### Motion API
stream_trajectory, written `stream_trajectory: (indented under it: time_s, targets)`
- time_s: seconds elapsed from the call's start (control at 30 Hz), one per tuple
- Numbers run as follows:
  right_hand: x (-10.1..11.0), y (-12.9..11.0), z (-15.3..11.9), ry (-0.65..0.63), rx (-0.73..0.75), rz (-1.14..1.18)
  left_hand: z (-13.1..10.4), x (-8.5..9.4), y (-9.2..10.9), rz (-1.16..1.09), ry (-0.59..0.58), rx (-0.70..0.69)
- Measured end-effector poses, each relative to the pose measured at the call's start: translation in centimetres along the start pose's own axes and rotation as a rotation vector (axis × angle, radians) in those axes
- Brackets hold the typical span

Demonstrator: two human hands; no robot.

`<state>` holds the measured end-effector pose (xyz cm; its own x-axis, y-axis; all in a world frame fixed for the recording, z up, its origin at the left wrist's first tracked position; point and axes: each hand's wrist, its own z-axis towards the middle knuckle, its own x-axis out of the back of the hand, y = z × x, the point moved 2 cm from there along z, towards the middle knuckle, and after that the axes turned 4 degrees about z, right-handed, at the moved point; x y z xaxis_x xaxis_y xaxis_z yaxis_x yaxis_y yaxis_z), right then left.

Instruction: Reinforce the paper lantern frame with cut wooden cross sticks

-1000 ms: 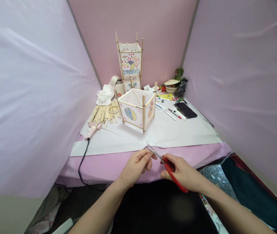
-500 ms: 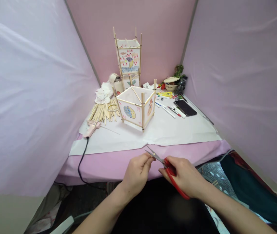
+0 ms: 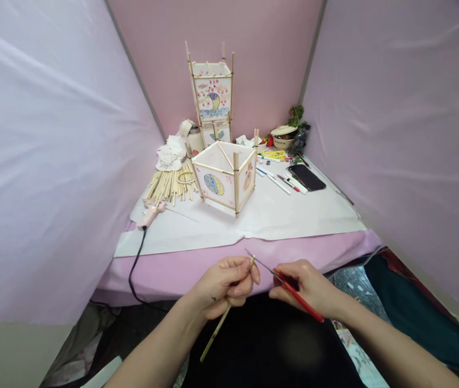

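Note:
My left hand is closed round a thin wooden stick, whose short upper tip pokes out past the fingertips. Red-handled scissors are gripped in my right hand, with the blades pointing up and left beside the stick's tip. Whether the blades touch the wood I cannot tell. Beyond both hands, a small paper lantern on a wooden stick frame stands on the white sheet, with drawings on its sides. Behind it rises a taller paper lantern of the same make.
At the left lie a pile of wooden sticks and a pink glue gun with a black cord. A phone, several pens and a lidded bowl are at the right. Fabric walls close in both sides.
My left hand has turned over, bringing the stick's long lower part into view. The scissors have rotated, so their blades now show edge-on and look closer together.

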<state>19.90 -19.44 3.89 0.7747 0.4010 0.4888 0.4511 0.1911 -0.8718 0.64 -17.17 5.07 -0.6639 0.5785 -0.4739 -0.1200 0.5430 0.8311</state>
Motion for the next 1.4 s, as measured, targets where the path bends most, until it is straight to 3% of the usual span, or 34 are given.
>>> stream_trajectory:
  time_s: [0.2,0.3,0.53,0.67,0.8,1.03,1.17,1.27,1.4]
  targets:
    - [-0.7,1.0,0.2,0.128,-0.084,-0.088,0.2,-0.2,0.4,0.691,0.573,-0.384]
    - [-1.0,1.0,0.1,0.146,-0.08,-0.122,0.1,-0.5,0.2,0.956,0.688,-0.508]
    - [-1.3,0.1,0.3,0.181,-0.121,-0.172,0.6,-1.0,-1.3,1.261,0.649,-0.605]
    - [-1.4,-0.1,0.4,0.188,-0.125,-0.188,0.7,-0.8,-1.3,1.211,0.634,-0.572]
    - [-1.2,0.2,0.3,0.16,-0.113,-0.195,0.6,-0.2,-0.6,0.899,0.517,-0.417]
    - [-0.7,0.2,0.3,0.103,-0.026,-0.095,0.2,0.1,0.2,0.148,0.184,-0.13]
    - [-0.5,0.3,0.4,0.034,0.036,-0.023,-0.1,-0.1,0.6,-0.083,-0.026,0.046]
    - [-0.5,0.7,0.6,0.056,0.013,-0.014,0.2,0.0,0.7,-0.01,0.049,0.017]
    - [-0.7,1.3,1.1,0.115,-0.081,-0.013,0.4,0.1,0.9,0.445,0.425,-0.263]
